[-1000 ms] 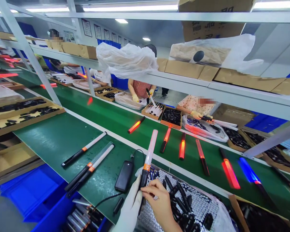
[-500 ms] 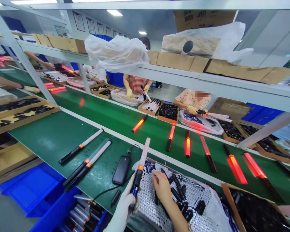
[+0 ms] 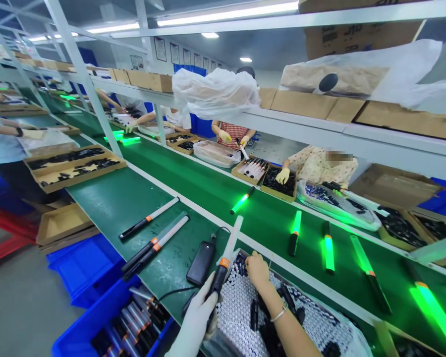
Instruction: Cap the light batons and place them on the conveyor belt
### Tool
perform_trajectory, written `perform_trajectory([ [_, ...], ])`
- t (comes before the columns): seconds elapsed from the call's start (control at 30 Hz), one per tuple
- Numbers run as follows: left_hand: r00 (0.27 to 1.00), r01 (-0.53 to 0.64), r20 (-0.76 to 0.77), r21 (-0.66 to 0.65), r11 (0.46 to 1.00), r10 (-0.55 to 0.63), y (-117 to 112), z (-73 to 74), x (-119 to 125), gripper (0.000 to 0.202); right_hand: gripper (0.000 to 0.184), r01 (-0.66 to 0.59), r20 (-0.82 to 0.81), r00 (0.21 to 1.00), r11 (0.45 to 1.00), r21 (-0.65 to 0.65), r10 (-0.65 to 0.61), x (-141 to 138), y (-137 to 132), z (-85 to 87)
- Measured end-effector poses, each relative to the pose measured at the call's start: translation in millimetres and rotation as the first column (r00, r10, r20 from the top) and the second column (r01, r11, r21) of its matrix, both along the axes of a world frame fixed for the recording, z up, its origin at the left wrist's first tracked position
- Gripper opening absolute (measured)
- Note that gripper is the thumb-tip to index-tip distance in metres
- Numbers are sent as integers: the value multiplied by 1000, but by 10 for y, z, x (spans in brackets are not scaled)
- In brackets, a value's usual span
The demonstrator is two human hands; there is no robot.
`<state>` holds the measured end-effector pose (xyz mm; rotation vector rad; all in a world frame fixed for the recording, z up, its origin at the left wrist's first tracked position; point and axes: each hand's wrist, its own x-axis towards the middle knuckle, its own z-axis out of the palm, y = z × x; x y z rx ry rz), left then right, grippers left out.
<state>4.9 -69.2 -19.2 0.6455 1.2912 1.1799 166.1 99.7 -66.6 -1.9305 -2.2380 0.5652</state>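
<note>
My left hand (image 3: 198, 317), in a whitish glove, is wrapped round the black handle of a light stick (image 3: 226, 262). The stick has an orange band and a clear, unlit tube, and it tilts up and away. My bare right hand (image 3: 258, 270), with a bracelet at the wrist, reaches to the far left corner of a tray of batteries (image 3: 234, 302). Its fingers are curled down at some blue-sided batteries (image 3: 240, 263); what they grip is hidden. Most batteries stand upright with silver ends showing. Several black caps (image 3: 288, 297) lie on top of them.
A black power bank (image 3: 200, 263) with a cable lies left of the tray. Unlit light sticks (image 3: 159, 243) rest farther left. A blue bin (image 3: 74, 342) of sticks stands below. Green-lit sticks (image 3: 329, 253) lie on the conveyor belt (image 3: 275, 228). Co-workers' gloved hands (image 3: 282, 176) work across it.
The view has swung left. The belt sticks have turned from red to green. My right hand has shifted to the blue-sided batteries at the tray's far corner. My left hand still holds the light stick.
</note>
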Motion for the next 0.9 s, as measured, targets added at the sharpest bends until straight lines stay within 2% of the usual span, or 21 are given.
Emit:
perform_trajectory([
  [0.1, 998, -38, -49, 42, 998, 40, 45, 45, -57, 34, 21, -29, -122, 992, 999, 25, 32, 53, -132, 195],
  [0.17, 995, -54, -76, 75, 996, 60, 66, 89, -95, 32, 23, -50, -265, 963, 999, 3, 49, 76, -328, 360],
  [0.23, 993, -58, -98, 102, 993, 68, 79, 127, -114, 33, 27, -64, -508, 861, 996, -66, 21, 49, -587, 517],
  [0.3, 991, -52, -115, 122, 991, 66, 87, 155, -110, 34, 28, -78, -717, 696, 990, -121, -33, -36, -847, 643],
  [0.33, 991, -47, -122, 131, 990, 63, 90, 166, -103, 34, 26, -79, -769, 637, 989, -128, -49, -93, -957, 692],
  [0.37, 990, -41, -128, 139, 989, 59, 93, 177, -95, 35, 22, -77, -784, 620, 991, -111, -40, -153, -1046, 733],
  [0.4, 990, -35, -133, 147, 989, 55, 96, 188, -87, 35, 18, -76, -778, 628, 995, -70, -7, -208, -1114, 766],
  [0.47, 989, -29, -139, 162, 986, 52, 101, 212, -79, 35, 14, -89, -729, 672, 991, 96, 131, -291, -1196, 816],
  [0.57, 989, -30, -140, 184, 983, 57, 104, 250, -90, 36, 17, -135, -595, 709, 901, 412, 378, -334, -1259, 873],
  [0.63, 989, -37, -135, 192, 981, 64, 103, 270, -107, 35, 17, -144, -560, 706, 862, 485, 433, -339, -1304, 906],
  [0.77, 990, -49, -120, 196, 979, 73, 94, 286, -143, 33, 17, -89, -630, 713, 931, 353, 307, -384, -1403, 919],
  [0.9, 992, -44, -109, 193, 980, 66, 88, 290, -165, 34, 15, -31, -677, 719, 980, 195, 157, -446, -1446, 827],
])
